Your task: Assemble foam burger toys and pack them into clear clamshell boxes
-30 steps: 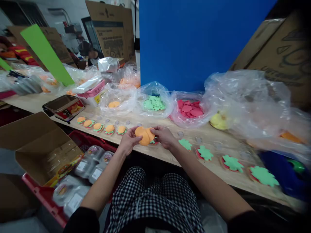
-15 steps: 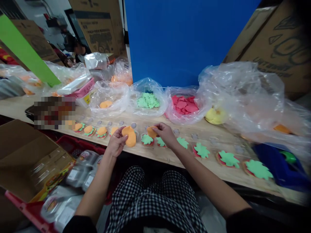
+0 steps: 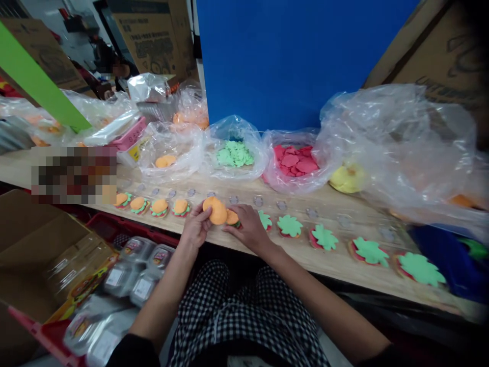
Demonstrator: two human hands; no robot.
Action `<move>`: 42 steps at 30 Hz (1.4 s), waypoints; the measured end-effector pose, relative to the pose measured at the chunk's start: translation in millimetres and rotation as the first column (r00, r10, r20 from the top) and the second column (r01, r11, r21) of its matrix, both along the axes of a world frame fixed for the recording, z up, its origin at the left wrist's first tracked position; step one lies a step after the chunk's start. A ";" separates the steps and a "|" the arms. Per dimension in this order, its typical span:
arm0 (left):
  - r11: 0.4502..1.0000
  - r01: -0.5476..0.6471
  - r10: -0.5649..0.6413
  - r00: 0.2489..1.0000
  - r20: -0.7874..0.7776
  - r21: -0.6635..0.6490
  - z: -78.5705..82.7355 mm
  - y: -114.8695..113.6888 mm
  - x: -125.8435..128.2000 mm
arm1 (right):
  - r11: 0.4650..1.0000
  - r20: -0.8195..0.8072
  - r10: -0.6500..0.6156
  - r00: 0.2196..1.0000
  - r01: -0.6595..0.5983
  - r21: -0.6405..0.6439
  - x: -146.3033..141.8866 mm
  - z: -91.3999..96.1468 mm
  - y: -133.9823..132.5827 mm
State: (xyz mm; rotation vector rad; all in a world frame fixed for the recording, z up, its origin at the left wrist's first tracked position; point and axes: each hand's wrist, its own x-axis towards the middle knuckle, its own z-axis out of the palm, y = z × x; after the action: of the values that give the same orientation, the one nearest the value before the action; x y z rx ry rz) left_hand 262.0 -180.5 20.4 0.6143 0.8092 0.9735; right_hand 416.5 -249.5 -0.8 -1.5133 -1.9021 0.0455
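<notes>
Right hand (image 3: 248,228) lowered onto foam burger (image 3: 233,218); left hand (image 3: 196,226) holds bun (image 3: 216,210).

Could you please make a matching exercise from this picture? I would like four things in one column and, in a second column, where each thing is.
Things:
1. large orange bun piece
2. small burger model
3. green leaf-shaped pieces
4. red pieces

Places:
A. in a clear bag, right of the green pieces
B. under the right hand
C. in the left hand
D. in a clear bag, left of the red pieces

Pairs: 1-C, 2-B, 3-D, 4-A
</notes>
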 end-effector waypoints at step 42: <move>0.990 0.138 -0.134 0.978 -0.157 0.012 7.9 5.8 59.0 | 0.971 0.074 -0.205 0.976 0.193 0.144 83.0 -3.9 -23.5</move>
State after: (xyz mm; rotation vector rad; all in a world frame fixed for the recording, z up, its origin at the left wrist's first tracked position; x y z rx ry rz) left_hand 321.0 -174.7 28.4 0.7634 0.8833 0.8176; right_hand 499.4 -272.9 -4.7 -1.6271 -1.7723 -0.2410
